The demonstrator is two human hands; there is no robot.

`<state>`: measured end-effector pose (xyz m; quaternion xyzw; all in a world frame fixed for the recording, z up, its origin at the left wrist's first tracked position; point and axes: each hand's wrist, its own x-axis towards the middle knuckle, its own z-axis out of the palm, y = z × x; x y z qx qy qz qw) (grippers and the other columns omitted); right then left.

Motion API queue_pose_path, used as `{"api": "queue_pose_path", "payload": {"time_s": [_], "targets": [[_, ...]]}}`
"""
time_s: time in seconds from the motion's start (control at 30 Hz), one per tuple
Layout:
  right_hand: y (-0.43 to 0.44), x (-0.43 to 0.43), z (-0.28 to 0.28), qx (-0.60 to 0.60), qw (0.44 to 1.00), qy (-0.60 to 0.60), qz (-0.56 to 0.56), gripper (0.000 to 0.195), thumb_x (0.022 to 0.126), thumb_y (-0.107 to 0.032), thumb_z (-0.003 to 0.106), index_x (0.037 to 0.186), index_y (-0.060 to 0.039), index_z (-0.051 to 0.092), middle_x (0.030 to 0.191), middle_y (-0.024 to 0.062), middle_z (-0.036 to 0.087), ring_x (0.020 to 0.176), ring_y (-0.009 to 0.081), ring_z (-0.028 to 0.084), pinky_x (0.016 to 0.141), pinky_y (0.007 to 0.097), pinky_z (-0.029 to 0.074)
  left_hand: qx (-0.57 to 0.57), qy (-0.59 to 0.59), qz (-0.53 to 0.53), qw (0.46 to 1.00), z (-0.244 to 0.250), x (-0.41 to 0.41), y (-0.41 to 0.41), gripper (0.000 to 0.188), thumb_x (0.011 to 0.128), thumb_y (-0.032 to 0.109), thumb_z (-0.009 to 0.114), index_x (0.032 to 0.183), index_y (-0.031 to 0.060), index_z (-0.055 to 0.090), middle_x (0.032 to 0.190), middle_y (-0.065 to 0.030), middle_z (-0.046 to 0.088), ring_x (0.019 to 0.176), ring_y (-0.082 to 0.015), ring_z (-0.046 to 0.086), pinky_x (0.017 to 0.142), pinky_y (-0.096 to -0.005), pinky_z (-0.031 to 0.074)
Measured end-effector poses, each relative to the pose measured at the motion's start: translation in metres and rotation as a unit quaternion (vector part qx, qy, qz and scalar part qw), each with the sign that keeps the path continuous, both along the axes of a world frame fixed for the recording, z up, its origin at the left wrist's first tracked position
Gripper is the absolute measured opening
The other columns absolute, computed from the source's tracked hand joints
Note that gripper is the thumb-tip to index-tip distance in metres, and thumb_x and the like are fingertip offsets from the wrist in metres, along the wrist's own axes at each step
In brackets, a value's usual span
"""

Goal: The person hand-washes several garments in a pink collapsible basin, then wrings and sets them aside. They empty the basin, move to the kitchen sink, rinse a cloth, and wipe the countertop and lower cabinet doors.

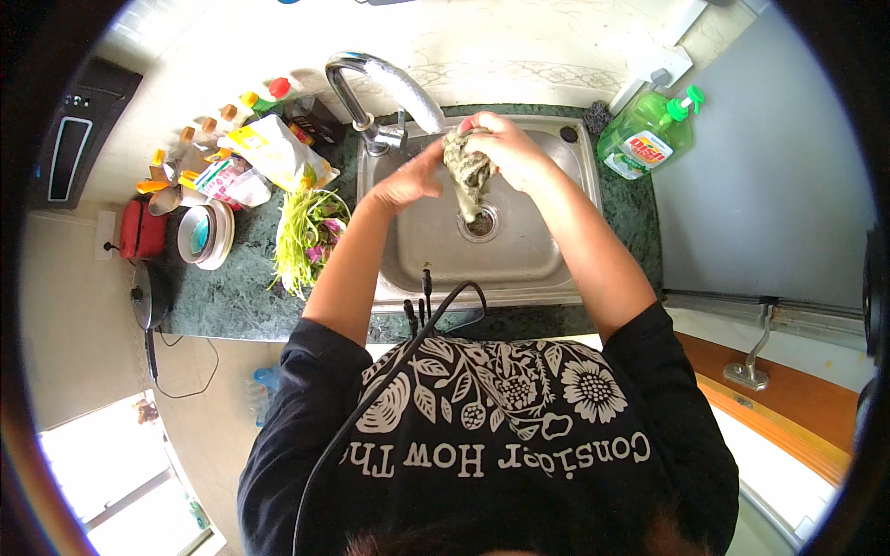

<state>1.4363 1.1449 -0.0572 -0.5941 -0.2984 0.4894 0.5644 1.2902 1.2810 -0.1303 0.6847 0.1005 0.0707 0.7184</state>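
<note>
A crumpled, wet-looking greyish-green cloth (467, 167) hangs over the stainless steel sink (424, 260). My right hand (511, 153) grips its upper part, and the lower end dangles above the drain strainer (480, 222). My left hand (411, 182) is at the cloth's left side, its thumb apart from the fingers. The fingertips reach the cloth's edge, partly hidden behind it. Just above my hands is the white outer end of the chrome faucet (354, 104).
Leafy greens (306, 236) lie left of the sink, near stacked bowls (212, 236), plastic packets (278, 153) and several bottles. A green dish soap pump bottle (643, 135) stands at right beside a dark scrubber (597, 117). A black cable (445, 320) loops before my chest.
</note>
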Motion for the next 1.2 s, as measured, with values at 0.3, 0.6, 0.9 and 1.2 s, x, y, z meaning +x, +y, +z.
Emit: {"api": "queue_pose_path", "payload": {"time_s": [0.3, 0.6, 0.9, 1.2], "targets": [[-0.037, 0.029, -0.033, -0.007, 0.995, 0.042, -0.091, 0.023, 0.072, -0.003, 0.059, 0.095, -0.0034, 0.057, 0.089, 0.0075, 0.056, 0.076, 0.0155, 0.057, 0.057, 0.0251, 0.049, -0.406, -0.103, 0.110, 0.901, -0.015, 0.007, -0.029, 0.060, 0.072, 0.015, 0.059, 0.128, -0.0012, 0.047, 0.124, -0.0138, 0.056, 0.119, -0.0301, 0.050, 0.106, -0.0463, 0.036], [-0.048, -0.028, -0.102, -0.062, 0.836, 0.536, -0.098, 0.087, 0.082, -0.065, 0.056, 0.137, -0.0009, 0.035, 0.137, 0.0188, 0.043, 0.121, 0.0367, 0.048, 0.094, 0.0573, 0.045, -0.382, -0.067, 0.150, 0.909, -0.001, 0.020, -0.060, 0.034, 0.089, 0.038, 0.063, 0.095, 0.0052, 0.057, 0.087, -0.0078, 0.062, 0.081, -0.0213, 0.062, 0.077, -0.0393, 0.054], [-0.044, -0.024, -0.058, 0.026, 0.943, 0.327, 0.052, 0.027, 0.088, -0.027, 0.068, 0.108, -0.0093, 0.060, 0.099, 0.0051, 0.066, 0.088, 0.0154, 0.064, 0.065, 0.0310, 0.052, -0.046, 0.025, 0.141, 0.989, -0.003, 0.008, -0.042, 0.065, 0.090, 0.061, 0.048, 0.126, 0.0065, 0.050, 0.118, -0.0103, 0.059, 0.096, -0.0214, 0.059, 0.080, -0.0326, 0.049], [-0.035, -0.036, -0.076, -0.088, 0.929, 0.321, 0.159, 0.028, 0.077, -0.019, 0.073, 0.098, -0.0075, 0.061, 0.088, 0.0043, 0.064, 0.070, 0.0134, 0.059, 0.043, 0.0229, 0.036, -0.210, -0.044, -0.130, 0.968, 0.020, 0.030, -0.031, 0.044, 0.085, 0.011, 0.067, 0.128, 0.0060, 0.054, 0.106, -0.0081, 0.063, 0.097, -0.0190, 0.059, 0.089, -0.0329, 0.048]]}}
